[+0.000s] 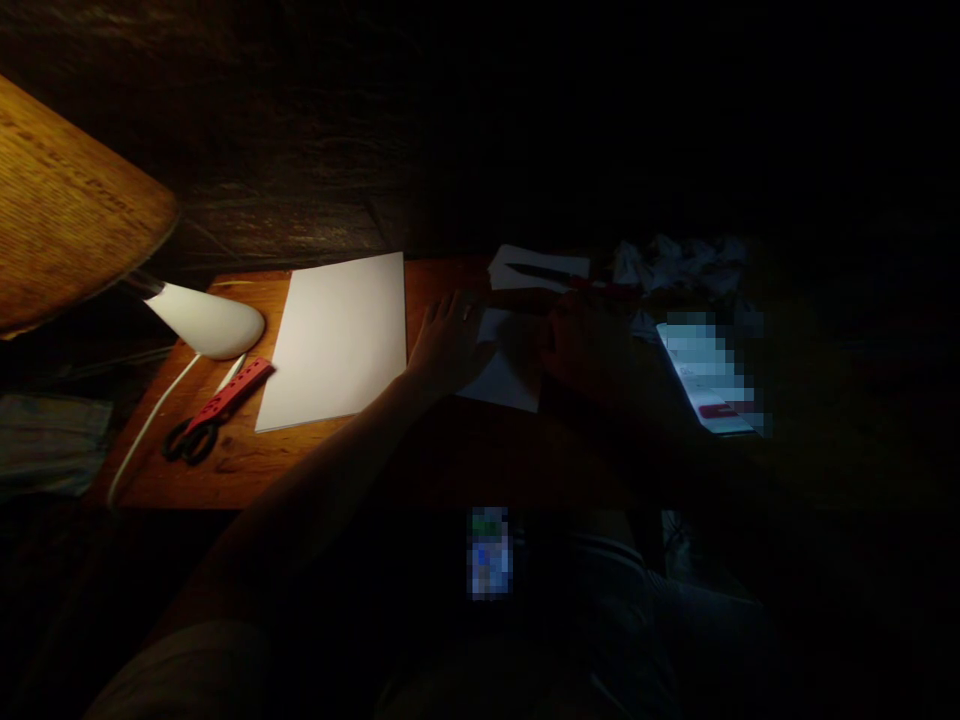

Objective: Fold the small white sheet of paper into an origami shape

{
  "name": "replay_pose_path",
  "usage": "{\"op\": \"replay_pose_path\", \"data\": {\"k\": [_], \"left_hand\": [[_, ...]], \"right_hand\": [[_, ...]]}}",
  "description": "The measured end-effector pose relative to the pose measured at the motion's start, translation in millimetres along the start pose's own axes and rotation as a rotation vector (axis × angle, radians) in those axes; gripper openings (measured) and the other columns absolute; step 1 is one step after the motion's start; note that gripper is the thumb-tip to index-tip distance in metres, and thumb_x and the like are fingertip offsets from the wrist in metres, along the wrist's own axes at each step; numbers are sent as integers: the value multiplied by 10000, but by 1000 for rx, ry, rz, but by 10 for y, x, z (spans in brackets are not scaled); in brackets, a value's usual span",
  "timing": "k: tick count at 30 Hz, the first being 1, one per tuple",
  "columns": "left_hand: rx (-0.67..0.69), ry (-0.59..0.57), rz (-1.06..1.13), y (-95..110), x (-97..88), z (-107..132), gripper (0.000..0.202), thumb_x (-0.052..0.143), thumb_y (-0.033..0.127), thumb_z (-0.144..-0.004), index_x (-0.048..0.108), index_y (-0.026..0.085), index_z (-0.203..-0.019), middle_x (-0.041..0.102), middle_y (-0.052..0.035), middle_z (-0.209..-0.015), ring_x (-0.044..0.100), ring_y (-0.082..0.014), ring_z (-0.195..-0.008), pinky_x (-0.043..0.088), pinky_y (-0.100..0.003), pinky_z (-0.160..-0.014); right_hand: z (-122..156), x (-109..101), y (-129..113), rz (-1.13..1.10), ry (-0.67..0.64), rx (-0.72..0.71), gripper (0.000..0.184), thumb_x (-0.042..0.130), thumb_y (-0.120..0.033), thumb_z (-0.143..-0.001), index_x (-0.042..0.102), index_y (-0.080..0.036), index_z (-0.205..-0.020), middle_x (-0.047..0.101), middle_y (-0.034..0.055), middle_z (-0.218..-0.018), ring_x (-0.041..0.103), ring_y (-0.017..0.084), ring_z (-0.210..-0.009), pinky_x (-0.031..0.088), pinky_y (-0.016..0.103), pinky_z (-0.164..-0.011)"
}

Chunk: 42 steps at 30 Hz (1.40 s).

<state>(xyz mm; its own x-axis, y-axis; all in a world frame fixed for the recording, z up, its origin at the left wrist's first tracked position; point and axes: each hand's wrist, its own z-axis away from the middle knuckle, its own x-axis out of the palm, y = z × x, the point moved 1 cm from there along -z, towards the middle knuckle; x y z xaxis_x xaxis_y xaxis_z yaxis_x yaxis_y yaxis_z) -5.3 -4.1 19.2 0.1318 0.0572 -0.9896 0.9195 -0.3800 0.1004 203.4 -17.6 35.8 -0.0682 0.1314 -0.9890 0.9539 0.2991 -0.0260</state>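
Note:
My left hand lies flat on a small white paper on the wooden table, fingers stretched out. My right hand rests on the same paper in deep shadow; its fingers are too dark to read. A dark ruler-like strip lies just beyond both hands. A larger white sheet lies to the left of my left hand.
A white lamp with its cord stands at the left, red-handled scissors beside it. Another paper with a pen lies at the back. A lit tablet screen is at the right, crumpled paper behind it.

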Motion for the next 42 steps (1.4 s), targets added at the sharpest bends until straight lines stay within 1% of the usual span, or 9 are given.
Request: {"op": "replay_pose_path", "data": {"k": [4, 11, 15, 18, 20, 29, 33, 38, 42], "left_hand": [[149, -22, 62, 59, 58, 2, 581, 541, 428, -1052, 512, 169, -1572, 586, -184, -1577, 563, -377, -1437, 463, -544, -1210], [144, -43, 69, 66, 75, 14, 591, 563, 442, -1042, 532, 155, -1558, 575, -206, -1584, 556, -402, -1442, 470, -577, -1204], [138, -51, 42, 75, 77, 9, 587, 543, 429, -1040, 529, 154, -1559, 559, -221, -1610, 550, -411, -1455, 465, -592, -1204], [149, -46, 23, 72, 86, 0, 595, 526, 409, -1036, 533, 128, -1560, 555, -228, -1618, 552, -411, -1451, 461, -592, -1210], [155, -42, 23, 64, 87, -8, 608, 526, 412, -1031, 530, 121, -1564, 557, -224, -1620, 557, -407, -1442, 466, -585, -1206], [145, -22, 65, 9, 77, -43, 654, 576, 487, -1021, 540, 134, -1571, 576, -193, -1602, 562, -391, -1428, 473, -549, -1188], [80, 0, 31, -4, 28, -44, 645, 612, 531, -1006, 599, 132, -1512, 597, -206, -1561, 565, -397, -1427, 462, -546, -1174], [-15, 11, -11, -57, -86, -32, 658, 650, 589, -981, 651, 104, -1425, 609, -237, -1533, 562, -417, -1429, 443, -570, -1188], [-61, 30, -29, -114, -135, -4, 660, 683, 649, -951, 678, 136, -1366, 638, -227, -1485, 592, -418, -1383, 453, -580, -1170]], "right_hand": [[-5, 19, 0, 6, 1, -5, 403, 568, -315, -1018, 732, -40, -1263, 672, 277, -1347, 624, 411, -1224, 491, 543, -1006], [-6, 9, 2, -7, -22, 8, 478, 597, -347, -1012, 664, -36, -1369, 632, 284, -1444, 591, 415, -1294, 480, 515, -1026], [-12, 69, -25, -67, -13, -105, 505, 516, -283, -1054, 590, -72, -1506, 602, 229, -1537, 565, 386, -1342, 453, 511, -1074], [-33, 119, -72, -88, 5, -203, 411, 484, -251, -1062, 675, -108, -1396, 626, 197, -1504, 555, 360, -1359, 440, 499, -1101], [-48, 134, -98, -95, -3, -211, 371, 496, -270, -1059, 711, -107, -1314, 641, 200, -1467, 556, 354, -1351, 439, 492, -1104], [-95, 150, -77, -122, -17, -174, 461, 569, -330, -1023, 679, -132, -1424, 630, 185, -1484, 543, 359, -1336, 412, 517, -1107], [-109, 96, -79, -108, -3, -152, 437, 588, -368, -1028, 717, -130, -1371, 658, 175, -1460, 583, 360, -1301, 419, 530, -1095], [-77, -27, -76, -19, -10, -83, 372, 572, -361, -1041, 802, -105, -1184, 738, 199, -1329, 635, 388, -1266, 448, 544, -1066], [-40, -63, -47, 13, 22, -6, 395, 571, -386, -1054, 822, -97, -1151, 760, 218, -1294, 634, 406, -1297, 447, 566, -1080]]}}
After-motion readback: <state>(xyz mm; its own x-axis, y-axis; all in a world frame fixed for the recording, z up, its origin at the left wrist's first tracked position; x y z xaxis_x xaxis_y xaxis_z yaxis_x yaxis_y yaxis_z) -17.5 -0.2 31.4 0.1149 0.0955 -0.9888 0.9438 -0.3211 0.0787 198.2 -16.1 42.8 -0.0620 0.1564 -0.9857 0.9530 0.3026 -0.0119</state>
